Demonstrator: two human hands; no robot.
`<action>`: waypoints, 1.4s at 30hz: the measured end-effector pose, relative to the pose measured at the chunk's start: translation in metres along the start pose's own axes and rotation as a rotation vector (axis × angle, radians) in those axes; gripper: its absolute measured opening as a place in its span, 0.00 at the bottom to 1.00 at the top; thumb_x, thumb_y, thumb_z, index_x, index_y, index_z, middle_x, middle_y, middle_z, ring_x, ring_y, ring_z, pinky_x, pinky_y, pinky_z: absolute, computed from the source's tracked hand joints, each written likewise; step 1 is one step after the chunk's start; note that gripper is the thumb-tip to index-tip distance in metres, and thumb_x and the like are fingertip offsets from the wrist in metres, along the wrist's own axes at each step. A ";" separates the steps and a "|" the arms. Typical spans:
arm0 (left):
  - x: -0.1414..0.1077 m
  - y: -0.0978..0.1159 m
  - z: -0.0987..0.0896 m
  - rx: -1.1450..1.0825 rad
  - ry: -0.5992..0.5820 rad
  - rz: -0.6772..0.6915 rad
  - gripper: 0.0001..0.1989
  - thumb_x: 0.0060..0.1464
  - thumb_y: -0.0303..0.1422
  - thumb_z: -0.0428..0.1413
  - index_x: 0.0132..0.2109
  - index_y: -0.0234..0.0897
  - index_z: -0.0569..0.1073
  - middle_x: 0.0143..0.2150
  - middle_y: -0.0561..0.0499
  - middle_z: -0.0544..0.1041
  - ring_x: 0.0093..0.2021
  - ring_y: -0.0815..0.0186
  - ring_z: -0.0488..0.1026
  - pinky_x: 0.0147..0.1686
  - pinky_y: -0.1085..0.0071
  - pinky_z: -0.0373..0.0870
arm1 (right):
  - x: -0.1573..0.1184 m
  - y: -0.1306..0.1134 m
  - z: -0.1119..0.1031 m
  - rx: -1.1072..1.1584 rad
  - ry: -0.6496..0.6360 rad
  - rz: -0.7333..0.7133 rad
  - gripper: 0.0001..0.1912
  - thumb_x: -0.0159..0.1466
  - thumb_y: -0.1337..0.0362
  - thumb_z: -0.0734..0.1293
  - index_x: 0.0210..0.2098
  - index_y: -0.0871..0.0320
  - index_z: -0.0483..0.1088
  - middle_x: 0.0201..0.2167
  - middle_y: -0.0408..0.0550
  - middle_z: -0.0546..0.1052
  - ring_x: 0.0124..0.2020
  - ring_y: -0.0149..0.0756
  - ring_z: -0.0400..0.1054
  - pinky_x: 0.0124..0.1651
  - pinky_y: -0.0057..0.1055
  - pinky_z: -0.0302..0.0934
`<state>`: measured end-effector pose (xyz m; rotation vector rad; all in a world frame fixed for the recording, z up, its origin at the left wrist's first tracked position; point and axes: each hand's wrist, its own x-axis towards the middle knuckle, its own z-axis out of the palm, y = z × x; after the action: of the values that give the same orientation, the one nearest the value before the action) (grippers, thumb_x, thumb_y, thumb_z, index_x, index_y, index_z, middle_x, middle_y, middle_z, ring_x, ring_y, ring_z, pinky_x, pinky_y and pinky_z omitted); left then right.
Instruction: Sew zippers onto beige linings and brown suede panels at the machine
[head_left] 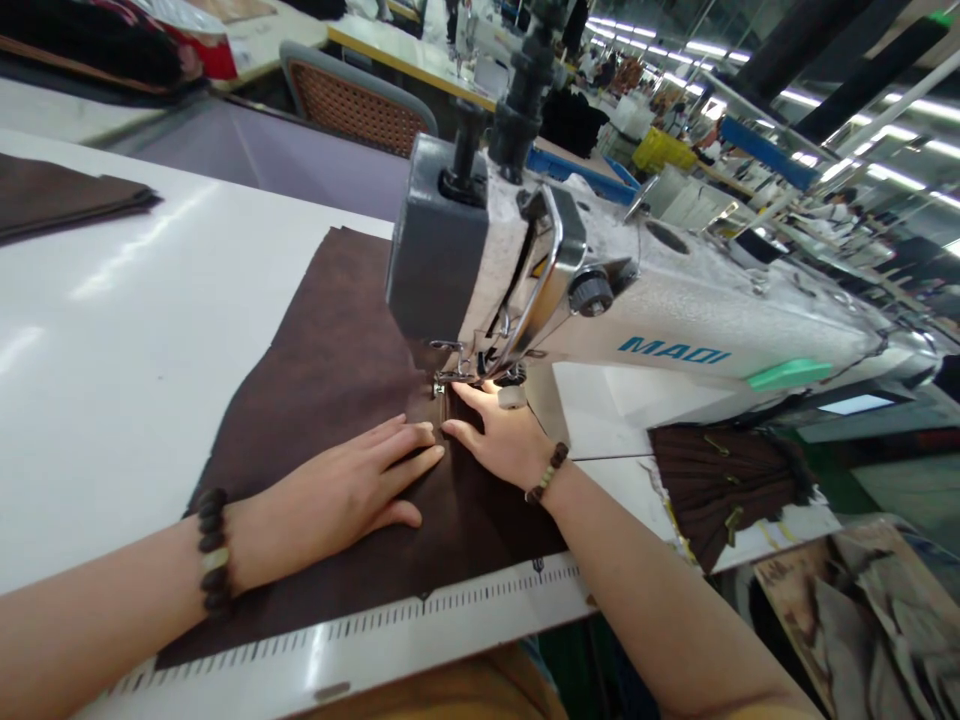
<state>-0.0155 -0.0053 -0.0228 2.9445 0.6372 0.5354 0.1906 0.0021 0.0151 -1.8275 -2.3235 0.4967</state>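
Note:
A large piece of dark brown fabric (322, 350) lies flat under the presser foot (441, 386) of a white and grey sewing machine (637, 290). My left hand (337, 495) rests flat on the fabric to the left of the foot, fingers stretched out toward it. Just right of the foot, my right hand (502, 430) also presses on the fabric, thumb and forefinger apart; its other fingers are partly hidden behind the machine's parts. A narrow lit strip of the fabric runs between my hands in front of the foot.
A ruler scale (450, 600) runs along the near edge of the white table (97, 400). More brown fabric (67, 195) lies at the far left. Right of the machine are brown pieces with zips (724, 485). A chair (360, 100) stands behind the table.

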 end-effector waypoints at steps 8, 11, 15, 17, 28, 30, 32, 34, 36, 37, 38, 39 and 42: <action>0.004 0.002 0.002 0.026 -0.016 0.001 0.26 0.61 0.48 0.49 0.57 0.34 0.69 0.50 0.42 0.71 0.52 0.56 0.68 0.56 0.58 0.67 | -0.002 0.000 0.001 0.012 0.017 0.000 0.20 0.67 0.64 0.62 0.58 0.55 0.67 0.55 0.54 0.70 0.57 0.40 0.63 0.65 0.49 0.50; 0.005 0.003 0.001 0.028 -0.019 0.000 0.26 0.61 0.48 0.49 0.56 0.34 0.70 0.50 0.42 0.71 0.51 0.56 0.68 0.55 0.59 0.68 | -0.002 0.000 0.000 0.008 0.006 0.008 0.20 0.66 0.65 0.62 0.58 0.55 0.67 0.56 0.54 0.70 0.58 0.40 0.63 0.65 0.50 0.49; 0.006 0.004 0.000 0.049 -0.011 0.000 0.26 0.61 0.49 0.48 0.55 0.33 0.70 0.49 0.42 0.71 0.50 0.56 0.69 0.53 0.60 0.70 | -0.001 0.001 0.001 0.011 0.011 0.005 0.20 0.66 0.64 0.63 0.57 0.54 0.67 0.56 0.53 0.69 0.59 0.40 0.62 0.66 0.49 0.49; 0.007 0.007 0.000 0.073 0.002 -0.005 0.26 0.61 0.49 0.48 0.54 0.32 0.71 0.49 0.41 0.72 0.48 0.55 0.70 0.51 0.59 0.71 | -0.002 0.002 0.001 0.007 0.021 0.004 0.19 0.66 0.64 0.63 0.57 0.54 0.67 0.56 0.53 0.69 0.58 0.40 0.63 0.66 0.49 0.49; 0.001 0.012 0.013 0.165 0.052 -0.029 0.30 0.64 0.50 0.40 0.55 0.29 0.70 0.52 0.40 0.74 0.52 0.54 0.72 0.55 0.56 0.68 | -0.004 0.003 0.003 -0.032 0.055 -0.034 0.19 0.68 0.61 0.61 0.57 0.52 0.67 0.54 0.53 0.72 0.58 0.41 0.63 0.65 0.54 0.46; 0.000 0.011 0.017 0.156 0.056 -0.027 0.30 0.64 0.50 0.40 0.56 0.30 0.70 0.52 0.40 0.74 0.52 0.54 0.72 0.56 0.55 0.68 | -0.004 0.003 0.004 -0.036 0.060 -0.035 0.19 0.68 0.61 0.61 0.57 0.52 0.67 0.53 0.53 0.72 0.58 0.42 0.63 0.65 0.55 0.45; 0.000 0.010 0.019 0.140 0.055 -0.035 0.29 0.65 0.49 0.40 0.57 0.31 0.69 0.52 0.41 0.74 0.52 0.55 0.71 0.56 0.56 0.67 | -0.004 0.003 0.004 -0.040 0.060 -0.035 0.19 0.68 0.61 0.61 0.57 0.52 0.67 0.53 0.54 0.72 0.58 0.42 0.63 0.65 0.55 0.45; -0.001 0.011 0.019 0.134 0.052 -0.046 0.29 0.65 0.49 0.40 0.57 0.31 0.69 0.52 0.41 0.74 0.53 0.55 0.71 0.57 0.56 0.67 | -0.004 0.002 0.004 -0.043 0.052 -0.033 0.19 0.68 0.61 0.61 0.57 0.53 0.67 0.54 0.54 0.72 0.58 0.42 0.63 0.65 0.55 0.46; 0.000 0.012 0.017 0.146 0.052 -0.050 0.29 0.65 0.49 0.40 0.57 0.31 0.70 0.52 0.40 0.74 0.53 0.55 0.71 0.56 0.55 0.68 | -0.004 0.001 0.003 -0.051 0.047 -0.026 0.19 0.68 0.60 0.61 0.57 0.53 0.67 0.54 0.54 0.71 0.58 0.43 0.63 0.65 0.55 0.46; 0.001 0.013 0.016 0.157 0.050 -0.050 0.29 0.65 0.49 0.40 0.56 0.31 0.70 0.52 0.40 0.74 0.53 0.54 0.71 0.55 0.55 0.69 | -0.004 0.001 0.003 -0.054 0.043 -0.022 0.19 0.68 0.60 0.61 0.58 0.53 0.67 0.54 0.54 0.71 0.58 0.43 0.63 0.65 0.56 0.46; 0.001 0.014 0.014 0.169 0.049 -0.050 0.29 0.65 0.49 0.40 0.56 0.30 0.70 0.52 0.39 0.74 0.53 0.54 0.71 0.54 0.55 0.70 | -0.004 0.001 0.002 -0.056 0.038 -0.018 0.19 0.68 0.60 0.61 0.58 0.53 0.67 0.54 0.54 0.71 0.58 0.43 0.63 0.65 0.55 0.46; 0.002 0.014 0.013 0.178 0.047 -0.051 0.29 0.65 0.48 0.40 0.55 0.30 0.71 0.52 0.38 0.74 0.53 0.54 0.71 0.54 0.55 0.70 | -0.004 0.000 0.002 -0.055 0.034 -0.017 0.20 0.67 0.61 0.61 0.58 0.54 0.67 0.55 0.54 0.71 0.58 0.43 0.63 0.65 0.55 0.47; 0.003 0.015 0.010 0.169 0.036 -0.054 0.27 0.63 0.48 0.44 0.55 0.30 0.71 0.53 0.38 0.74 0.53 0.54 0.71 0.55 0.55 0.69 | -0.003 0.001 0.001 -0.044 0.027 -0.022 0.20 0.67 0.62 0.61 0.58 0.54 0.67 0.55 0.54 0.71 0.57 0.42 0.64 0.64 0.52 0.51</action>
<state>-0.0041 -0.0174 -0.0288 3.0687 0.8016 0.5569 0.1918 -0.0006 0.0144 -1.8140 -2.3526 0.4189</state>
